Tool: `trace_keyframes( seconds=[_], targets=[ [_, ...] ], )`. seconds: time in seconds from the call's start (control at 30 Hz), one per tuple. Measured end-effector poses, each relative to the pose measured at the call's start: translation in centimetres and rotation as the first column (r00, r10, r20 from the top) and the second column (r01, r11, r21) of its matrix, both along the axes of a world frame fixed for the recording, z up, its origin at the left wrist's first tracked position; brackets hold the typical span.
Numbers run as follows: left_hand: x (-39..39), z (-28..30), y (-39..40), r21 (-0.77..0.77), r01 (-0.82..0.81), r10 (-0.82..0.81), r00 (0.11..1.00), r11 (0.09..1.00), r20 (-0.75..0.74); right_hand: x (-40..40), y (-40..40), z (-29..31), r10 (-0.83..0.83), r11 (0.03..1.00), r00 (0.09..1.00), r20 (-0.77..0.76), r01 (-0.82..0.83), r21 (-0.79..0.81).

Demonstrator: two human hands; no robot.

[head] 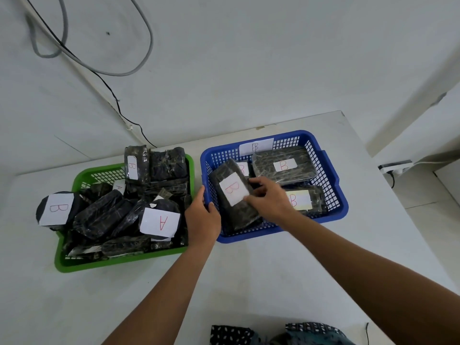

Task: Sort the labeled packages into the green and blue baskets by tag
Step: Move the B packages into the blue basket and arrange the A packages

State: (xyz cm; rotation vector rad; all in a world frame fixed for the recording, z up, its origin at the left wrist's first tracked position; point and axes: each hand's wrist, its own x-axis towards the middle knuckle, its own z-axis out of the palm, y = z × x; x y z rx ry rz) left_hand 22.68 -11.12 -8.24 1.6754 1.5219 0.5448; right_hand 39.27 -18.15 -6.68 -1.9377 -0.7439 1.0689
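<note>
1. The right hand [267,199] has its fingers curled over the right edge of a B-tagged package [232,195], the thumb near the white label; it grips that package, which leans tilted inside the blue basket [331,175], against the basket's left wall.
2. The left hand [201,215] holds the blue basket's left rim at about 9 o'clock of the basket, with the thumb hooked on the inner side and the fingers on the outside.
3. Three more B-tagged packages lie in the blue basket: a flat one [283,166] at 1 o'clock of the held package, one with a pale label [302,199] at 3 o'clock, just beside the right hand, and one partly hidden [242,168] behind the held package.
4. A paper tag marked B [256,145] hangs on the blue basket's far wall.
5. The green basket [82,263] stands at 9 o'clock of the blue one, close beside it, heaped with dark wrapped packages.
6. In that heap an A label [160,221] faces up near the left hand, a round B-tagged package [56,207] overhangs the left rim, and an upright B-tagged package [134,166] stands at the far side.
7. Both baskets sit on a white table [249,282]; cables [99,70] run along the wall at 11 o'clock.
</note>
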Motion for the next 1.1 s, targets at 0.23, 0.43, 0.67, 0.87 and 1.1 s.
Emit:
trace_keyframes(
  seconds=[0.23, 0.43, 0.67, 0.87, 1.1],
  targets=[
    [2.0, 0.5, 0.6, 0.116, 0.003, 0.0, 1.0, 0.993, -0.029, 8.9, 2.0, 2.6, 0.03, 0.999, 0.954, 0.297, -0.038, 0.023],
    [2.9, 0.5, 1.4, 0.041, -0.057, 0.059, 0.997, 0.998, -0.052, 9.9, 2.3, 0.2, 0.192, 0.98, 0.662, 0.724, -0.165, -0.109],
    [2.6, 0.6, 1.3, 0.049, -0.06, 0.062, 0.997, 0.997, -0.044, 10.2, 1.6, -1.4, 0.382, 0.895, 0.446, 0.809, -0.398, -0.203],
    [2.6, 0.6, 1.3, 0.057, -0.052, 0.054, 0.998, 0.997, -0.04, 12.5, 1.3, -1.2, 0.348, 0.906, 0.438, 0.829, -0.386, -0.176],
    [2.3, 2.2, 2.0, 0.063, 0.0, 0.004, 0.998, 0.998, -0.061, 10.2, 1.6, -0.6, 0.252, 0.935, 0.468, 0.847, -0.343, -0.089]
  ],
)
